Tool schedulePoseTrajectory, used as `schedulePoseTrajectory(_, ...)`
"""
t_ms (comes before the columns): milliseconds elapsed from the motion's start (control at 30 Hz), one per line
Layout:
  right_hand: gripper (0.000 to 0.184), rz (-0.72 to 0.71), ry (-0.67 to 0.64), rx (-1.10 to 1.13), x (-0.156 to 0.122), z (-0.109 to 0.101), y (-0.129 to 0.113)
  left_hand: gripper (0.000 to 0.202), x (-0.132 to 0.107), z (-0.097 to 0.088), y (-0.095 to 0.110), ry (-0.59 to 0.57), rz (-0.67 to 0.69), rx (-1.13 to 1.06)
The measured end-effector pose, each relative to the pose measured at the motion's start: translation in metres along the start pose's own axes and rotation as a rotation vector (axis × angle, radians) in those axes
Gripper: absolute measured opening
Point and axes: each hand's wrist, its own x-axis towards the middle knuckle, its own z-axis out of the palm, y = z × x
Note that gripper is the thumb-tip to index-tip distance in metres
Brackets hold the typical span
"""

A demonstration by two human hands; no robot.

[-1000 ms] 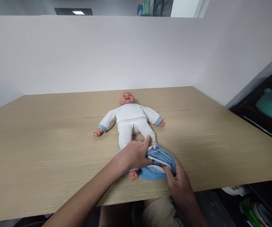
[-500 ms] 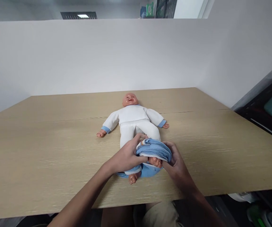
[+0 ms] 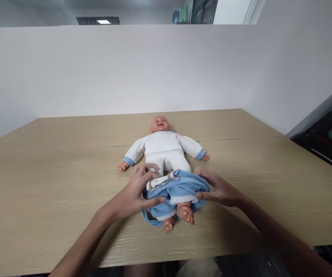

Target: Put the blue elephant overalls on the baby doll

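A baby doll [image 3: 162, 141] in white cloth with blue cuffs lies on its back, head at the far side and feet towards me. Bunched blue baby trousers [image 3: 187, 182] with white trim surround its lower legs, and both feet stick out of the leg openings. My left hand [image 3: 135, 192] grips the left side of the trousers, thumb in front and fingers behind. On the other side, my right hand [image 3: 216, 188] pinches the right edge of the blue cloth between thumb and fingers. The doll's shins are hidden under the fabric.
The doll rests on a wide wooden table [image 3: 62, 184] with a seam across it. A white partition [image 3: 142, 69] rises behind the table and along the right. At the far right is a dark shelf [image 3: 324, 134] holding a greenish cloth item.
My left hand has moved left and now grips the trousers' left side. The blue cloth is spread wider over both legs, and the doll's right-side foot has come further out and lower.
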Motion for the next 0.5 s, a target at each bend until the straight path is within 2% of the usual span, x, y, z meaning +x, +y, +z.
schedulePoseTrajectory(133,0.022,-0.084,0.044,0.103,0.022,-0.006,0.015,0.021,0.002,0.001,-0.018,0.093,-0.011,-0.238)
schedulePoseTrajectory(200,0.021,-0.032,0.089,0.241,0.034,-0.002,0.024,0.021,0.006,0.007,-0.025,0.17,-0.056,-0.358)
schedulePoseTrajectory(300,0.022,0.142,0.155,0.577,0.047,0.013,0.035,0.028,0.01,0.017,-0.033,0.27,-0.196,-0.477)
schedulePoseTrajectory(400,0.019,0.269,0.229,0.878,0.051,0.032,0.039,0.039,0.006,0.024,-0.038,0.19,-0.312,-0.634)
schedulePoseTrajectory(500,0.018,0.302,0.252,0.978,0.05,0.044,0.038,0.048,0.003,0.025,-0.039,0.127,-0.33,-0.753)
